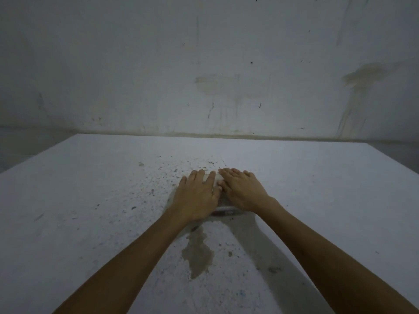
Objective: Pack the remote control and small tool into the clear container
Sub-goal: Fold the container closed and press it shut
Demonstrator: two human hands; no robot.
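The clear container (224, 210) lies on the white table, almost wholly covered by my two hands. My left hand (197, 196) rests flat on its left half, fingers spread and pointing away from me. My right hand (243, 190) lies flat on its right half, fingertips near the far rim. Only the near edge of the container shows between my wrists, with something dark and reddish behind its wall. The remote control and the small tool are not visible as such; the hands hide the inside.
The white table (90, 200) is speckled with dark spots and has a brownish stain (197, 252) near me. Its far edge meets a stained grey wall (215, 87). The table's left edge slants off at the far left.
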